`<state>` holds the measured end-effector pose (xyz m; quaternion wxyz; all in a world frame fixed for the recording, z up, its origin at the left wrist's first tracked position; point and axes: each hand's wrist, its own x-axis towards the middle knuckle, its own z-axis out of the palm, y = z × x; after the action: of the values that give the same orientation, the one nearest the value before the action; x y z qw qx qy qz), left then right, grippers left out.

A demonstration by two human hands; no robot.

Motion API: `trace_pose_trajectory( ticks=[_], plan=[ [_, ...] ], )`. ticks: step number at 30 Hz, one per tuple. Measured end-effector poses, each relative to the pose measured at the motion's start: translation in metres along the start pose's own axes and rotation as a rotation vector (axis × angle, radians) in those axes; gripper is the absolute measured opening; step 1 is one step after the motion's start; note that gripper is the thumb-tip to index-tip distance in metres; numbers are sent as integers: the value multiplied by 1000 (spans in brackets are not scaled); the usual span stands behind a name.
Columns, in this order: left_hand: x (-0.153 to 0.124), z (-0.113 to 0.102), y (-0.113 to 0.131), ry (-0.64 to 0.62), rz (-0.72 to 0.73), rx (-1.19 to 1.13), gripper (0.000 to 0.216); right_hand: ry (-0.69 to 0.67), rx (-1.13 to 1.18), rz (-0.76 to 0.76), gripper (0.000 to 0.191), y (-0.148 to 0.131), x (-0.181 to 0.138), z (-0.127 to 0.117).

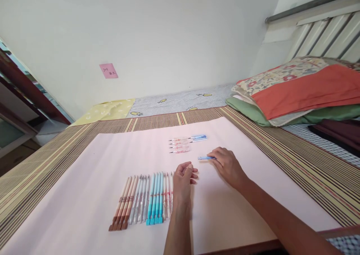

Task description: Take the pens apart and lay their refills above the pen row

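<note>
My right hand pinches a slim light-blue pen part by its right end, low over the pale paper. My left hand is just left of it, fingers loosely bent and apart, with nothing visible in them. Beyond both hands lies a small group of clear pen barrels with red print, dark tips pointing left. Two of these have blue parts at their right ends. On the left, a row of pens holds brown-and-pink pens, clear grey pens, turquoise pens and red-printed clear pens, partly behind my left forearm.
Pale pink paper covers a striped mat. Folded bedding with an orange-red band is piled at the right, beside dark cloth. A pink note is on the white wall behind.
</note>
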<state>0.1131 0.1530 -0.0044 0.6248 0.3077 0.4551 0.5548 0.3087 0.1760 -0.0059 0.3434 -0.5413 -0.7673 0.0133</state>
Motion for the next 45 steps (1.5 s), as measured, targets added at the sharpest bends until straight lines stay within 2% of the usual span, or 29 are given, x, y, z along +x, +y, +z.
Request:
trace_pose_trajectory(
  ticks=[5, 10, 15, 23, 33, 45],
  plan=[
    [2, -3, -1, 12, -35, -8, 51, -9, -146, 29, 16, 50, 46, 25],
    [2, -3, -2, -1, -42, -13, 45, -50, -302, 59, 11, 71, 73, 46],
    [1, -2, -4, -2, -42, -4, 42, -114, -364, 72, 8, 73, 83, 56],
    [2, 0, -5, 25, -63, -5, 50, -124, -379, 73, 12, 74, 88, 62],
    [2, 1, -5, 14, -69, -12, 48, -113, -396, 67, 16, 74, 91, 63],
    [8, -1, -19, 17, -46, -29, 45, -84, -394, 51, 18, 73, 90, 65]
  ],
)
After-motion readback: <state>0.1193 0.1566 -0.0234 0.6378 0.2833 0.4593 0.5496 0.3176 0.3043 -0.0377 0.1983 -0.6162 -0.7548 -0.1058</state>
